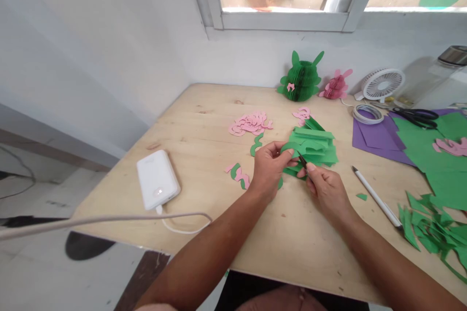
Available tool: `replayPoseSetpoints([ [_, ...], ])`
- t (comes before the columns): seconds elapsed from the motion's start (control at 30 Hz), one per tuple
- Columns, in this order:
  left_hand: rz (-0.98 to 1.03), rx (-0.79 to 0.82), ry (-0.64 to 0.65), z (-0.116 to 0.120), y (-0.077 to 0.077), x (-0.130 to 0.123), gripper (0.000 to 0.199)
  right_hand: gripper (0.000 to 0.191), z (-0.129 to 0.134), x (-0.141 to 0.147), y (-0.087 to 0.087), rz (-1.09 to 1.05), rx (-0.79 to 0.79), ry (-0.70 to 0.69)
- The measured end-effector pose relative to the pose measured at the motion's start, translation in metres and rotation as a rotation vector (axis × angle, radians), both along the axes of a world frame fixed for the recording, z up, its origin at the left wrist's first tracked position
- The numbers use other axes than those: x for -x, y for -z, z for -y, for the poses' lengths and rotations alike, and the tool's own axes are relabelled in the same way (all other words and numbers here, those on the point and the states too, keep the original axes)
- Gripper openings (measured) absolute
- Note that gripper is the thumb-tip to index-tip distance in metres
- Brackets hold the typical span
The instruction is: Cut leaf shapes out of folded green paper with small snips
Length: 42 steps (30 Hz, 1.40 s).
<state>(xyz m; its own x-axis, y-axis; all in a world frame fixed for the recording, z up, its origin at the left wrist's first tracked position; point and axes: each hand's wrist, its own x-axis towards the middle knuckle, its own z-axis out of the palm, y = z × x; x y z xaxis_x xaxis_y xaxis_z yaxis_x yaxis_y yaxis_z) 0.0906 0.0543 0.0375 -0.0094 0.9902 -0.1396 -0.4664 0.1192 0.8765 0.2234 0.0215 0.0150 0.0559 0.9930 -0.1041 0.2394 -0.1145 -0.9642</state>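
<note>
Near the middle of the wooden table, my left hand (269, 163) pinches a curved green paper piece (291, 147) between thumb and fingers. My right hand (323, 185) is closed around a small dark pointed tool (302, 159), whose tip touches or nearly touches that piece; its exact kind is hard to make out. Just behind both hands lies a stack of folded green paper strips (316, 142). Pink paper cutouts (251, 122) are heaped behind my left hand, and mixed pink and green curved pieces (239, 175) lie to its left.
A white power bank (157, 179) with a cable sits at the left. Green and pink paper figures (305, 80), a fan (384, 83), tape (368, 113) and black scissors (418, 116) stand or lie behind. Right: a white pen (376, 198), purple paper (377, 136), green scraps (434, 226).
</note>
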Motion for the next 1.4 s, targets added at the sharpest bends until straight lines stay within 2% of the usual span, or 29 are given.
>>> replayPoseSetpoints([
  [0.4,0.008,0.018,0.016,0.0,0.0,0.0,0.017,0.052,-0.001,-0.002,0.004,0.007,-0.038,0.0],
  [0.77,-0.047,0.06,0.105,0.002,0.001,-0.001,0.022,0.051,-0.002,-0.002,0.007,-0.011,-0.079,0.032],
  [1.17,0.025,0.083,0.033,-0.001,-0.004,0.006,0.022,0.051,0.0,-0.002,0.008,-0.06,-0.043,0.009],
  [1.23,0.022,0.075,0.031,-0.001,-0.005,0.007,0.021,0.048,0.001,-0.004,0.007,-0.097,-0.078,0.03],
  [1.4,-0.014,0.052,0.082,-0.001,-0.004,0.007,0.018,0.038,0.0,-0.01,0.003,-0.246,-0.223,0.203],
])
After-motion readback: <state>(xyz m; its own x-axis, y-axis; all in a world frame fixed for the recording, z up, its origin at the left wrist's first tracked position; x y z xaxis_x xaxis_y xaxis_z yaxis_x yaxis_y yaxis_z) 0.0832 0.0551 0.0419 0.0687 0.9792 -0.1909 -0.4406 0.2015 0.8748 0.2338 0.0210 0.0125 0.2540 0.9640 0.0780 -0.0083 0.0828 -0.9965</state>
